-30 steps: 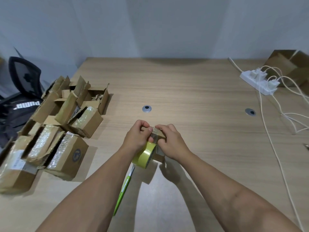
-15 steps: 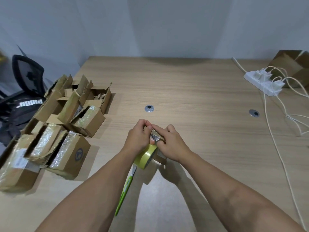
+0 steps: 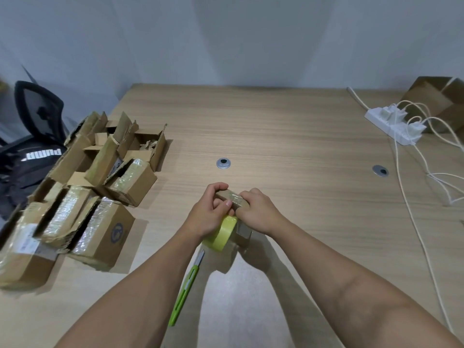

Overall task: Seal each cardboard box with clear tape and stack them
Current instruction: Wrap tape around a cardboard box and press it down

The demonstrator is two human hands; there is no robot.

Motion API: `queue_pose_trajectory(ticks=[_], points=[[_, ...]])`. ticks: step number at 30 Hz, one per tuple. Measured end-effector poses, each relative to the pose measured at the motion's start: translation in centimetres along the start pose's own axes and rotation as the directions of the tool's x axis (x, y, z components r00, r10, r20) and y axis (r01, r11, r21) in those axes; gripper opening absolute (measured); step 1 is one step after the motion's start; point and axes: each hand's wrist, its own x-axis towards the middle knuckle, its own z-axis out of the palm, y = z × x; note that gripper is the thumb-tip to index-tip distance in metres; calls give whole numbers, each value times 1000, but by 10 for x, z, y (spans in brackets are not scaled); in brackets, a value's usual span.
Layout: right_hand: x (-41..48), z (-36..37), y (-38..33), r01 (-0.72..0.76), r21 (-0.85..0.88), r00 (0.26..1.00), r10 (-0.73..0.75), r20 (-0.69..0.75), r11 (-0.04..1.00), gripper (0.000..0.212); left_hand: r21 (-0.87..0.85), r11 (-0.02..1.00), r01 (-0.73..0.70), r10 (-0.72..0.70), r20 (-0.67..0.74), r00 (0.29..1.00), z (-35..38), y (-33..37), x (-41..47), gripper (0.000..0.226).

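Note:
A small cardboard box [image 3: 232,197] is held a little above the wooden table [image 3: 288,136], between both hands. My left hand [image 3: 209,213] grips its left end, thumb pressed on the taped top. My right hand [image 3: 258,210] curls round its right end. A tape roll with a yellow-green core [image 3: 221,234] hangs against the box's near side under my left hand. A pile of cardboard boxes [image 3: 82,197], some open and some wrapped in clear tape, lies at the table's left edge.
A green utility knife [image 3: 187,287] lies on the table beneath my left forearm. A white power strip [image 3: 394,123] with plugs and white cables [image 3: 411,209] occupies the right side, with a brown cardboard box [image 3: 437,101] behind it. A black chair [image 3: 35,114] stands at far left.
Both hands have shifted their fingers on the small box; my left thumb now lies across its taped top. The roll stays against the box.

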Motion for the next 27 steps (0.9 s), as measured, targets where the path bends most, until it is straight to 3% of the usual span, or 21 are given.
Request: queue_pose_trajectory(ticks=[6,11,18,21,27], points=[[0,-8,-4,24,52,995,-29,91,998,30,-47,999,19,-21,-46,999,1,-6,1,47],[3,-7,-2,1,-26,1000,0,12,1000,39,-68,996,64,-72,-114,991,6,-5,4,64],[3,-2,-4,-18,-89,996,10,-89,996,36,32,999,26,-16,-294,956,15,-10,-5,33],[2,1,-5,-69,-77,990,59,-127,995,38,48,999,14,-1,-254,967,16,-20,-13,14],[-1,0,-1,-124,9,973,123,-195,992,42,-247,967,68,-87,-67,994,16,-42,-32,58]])
